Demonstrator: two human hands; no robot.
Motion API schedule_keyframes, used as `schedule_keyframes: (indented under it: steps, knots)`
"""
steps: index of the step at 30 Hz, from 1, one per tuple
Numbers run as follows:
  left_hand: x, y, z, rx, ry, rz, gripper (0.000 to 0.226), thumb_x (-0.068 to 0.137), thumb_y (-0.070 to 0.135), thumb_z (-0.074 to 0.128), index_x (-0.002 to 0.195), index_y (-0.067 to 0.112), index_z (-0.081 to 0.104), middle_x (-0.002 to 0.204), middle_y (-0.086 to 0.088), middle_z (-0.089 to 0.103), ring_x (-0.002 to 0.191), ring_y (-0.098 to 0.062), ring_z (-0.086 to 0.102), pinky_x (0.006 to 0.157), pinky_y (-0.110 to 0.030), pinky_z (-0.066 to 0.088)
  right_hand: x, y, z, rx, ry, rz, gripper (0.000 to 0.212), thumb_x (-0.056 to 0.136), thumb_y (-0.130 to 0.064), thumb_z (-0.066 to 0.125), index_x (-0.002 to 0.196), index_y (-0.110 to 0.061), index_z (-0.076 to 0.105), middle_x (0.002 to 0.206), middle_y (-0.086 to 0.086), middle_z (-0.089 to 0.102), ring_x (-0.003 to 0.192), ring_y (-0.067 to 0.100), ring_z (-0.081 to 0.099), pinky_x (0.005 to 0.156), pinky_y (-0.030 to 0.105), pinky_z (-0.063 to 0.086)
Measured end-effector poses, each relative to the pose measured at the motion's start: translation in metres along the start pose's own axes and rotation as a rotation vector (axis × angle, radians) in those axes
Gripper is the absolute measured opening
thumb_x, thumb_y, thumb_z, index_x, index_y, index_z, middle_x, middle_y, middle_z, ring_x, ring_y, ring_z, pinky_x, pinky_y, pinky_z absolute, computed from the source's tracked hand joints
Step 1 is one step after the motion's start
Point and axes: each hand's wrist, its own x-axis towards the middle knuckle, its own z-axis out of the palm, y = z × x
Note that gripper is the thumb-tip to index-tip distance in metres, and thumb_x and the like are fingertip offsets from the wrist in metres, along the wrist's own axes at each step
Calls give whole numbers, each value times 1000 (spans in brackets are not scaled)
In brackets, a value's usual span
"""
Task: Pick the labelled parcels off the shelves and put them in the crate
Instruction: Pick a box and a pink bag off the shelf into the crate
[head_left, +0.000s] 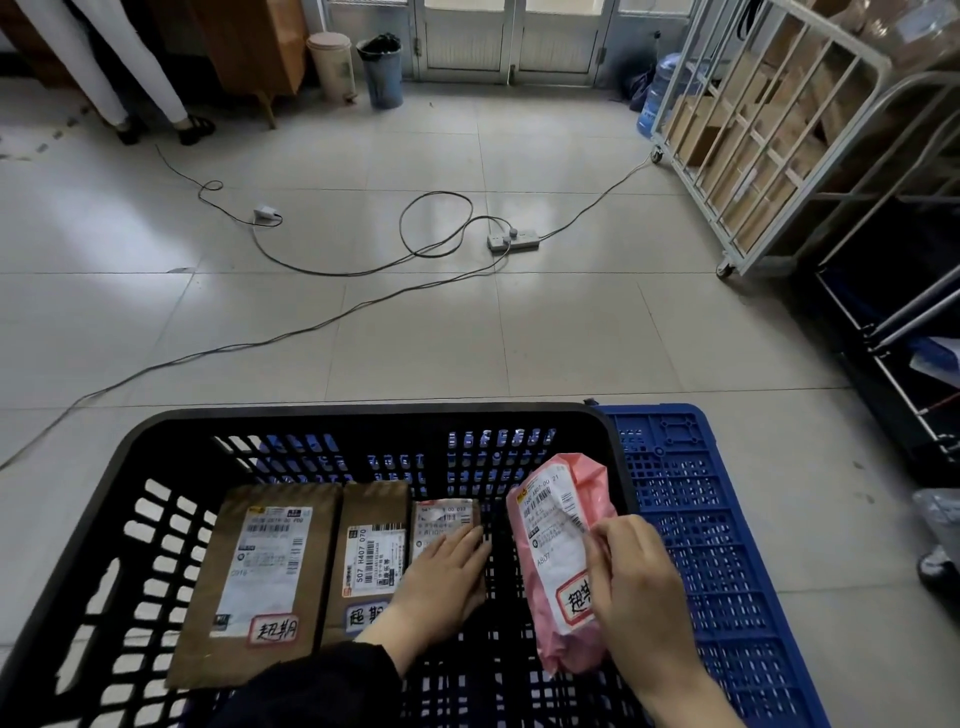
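I am placing the pink parcel (558, 561) in the right part of the black crate (363, 415), beside the brown parcels (260, 571) lying to its left; next, I judge, it wants lowering flat and releasing. My right hand (641, 587) grips its right edge, fingers (605, 540) curled round the plastic. My left hand (441, 582) rests straight-fingered on the smallest brown parcel (441, 514).

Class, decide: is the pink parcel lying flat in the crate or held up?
Held up: the right hand grips the pink parcel, tilted over the crate.
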Motion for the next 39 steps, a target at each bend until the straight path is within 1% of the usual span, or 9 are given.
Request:
schedule_keyframes:
  steps: [6,11,13,16,19,27,32,36,39]
  knots:
    - [-17,-13,-13,-54,-35,-59,67,99,44,32,152,15,2,160,-3,-4,148,-18,-6,115,-28,-9,2,-11,10,-67,0,-8,10,84,-15,56,75,-13,52,70,-3,53,60,10,50,46,16,43]
    - [-33,-21,-21,-110,-48,-103,82,88,67,15,152,16,4,161,-1,0,148,-18,0,118,-29,-1,13,-17,31,-225,-108,85,34,50,10,82,69,-7,59,63,3,58,54,17,54,45,21,44]
    - [-38,-26,-18,-135,-45,-118,103,72,79,-2,151,15,9,160,-3,3,148,-19,3,118,-30,3,15,-14,45,-237,-164,157,33,52,12,79,75,-4,61,68,6,61,58,19,57,48,21,45]
    - [-44,-32,-8,-171,-38,-164,101,71,77,-2,151,18,11,160,0,3,148,-17,3,118,-29,3,13,-9,66,-201,-283,309,32,83,4,56,115,-1,55,105,12,62,92,24,58,74,28,52]
    - [-49,-34,-5,-181,-59,-183,69,95,54,29,151,20,11,160,2,4,148,-17,2,119,-30,6,9,-3,83,-59,-370,500,42,94,-4,40,135,-4,37,131,14,47,118,27,46,97,32,41]
    - [-51,-38,2,-232,-58,-193,68,95,48,40,151,23,11,160,5,4,147,-16,3,120,-32,10,-5,18,112,-73,-477,669,26,92,2,39,115,-6,48,110,5,54,86,12,45,69,17,35]
    - [-50,-36,1,-241,-73,-206,69,95,48,40,151,22,10,159,5,3,147,-16,3,120,-32,11,-10,30,123,-77,-526,636,31,94,1,30,121,-4,44,115,9,52,86,14,46,63,15,39]
    - [-51,-34,-2,-257,-64,-212,68,95,47,40,151,21,11,159,5,5,147,-16,4,120,-32,13,-9,24,120,-100,-501,649,39,94,0,32,132,-6,37,125,10,48,102,18,51,78,20,44]
    - [-51,-32,-4,-261,-46,-217,68,95,46,41,151,21,12,159,5,6,147,-16,6,120,-31,14,-10,17,117,-155,-414,507,60,92,1,41,146,-13,19,147,9,31,133,19,33,106,24,35]
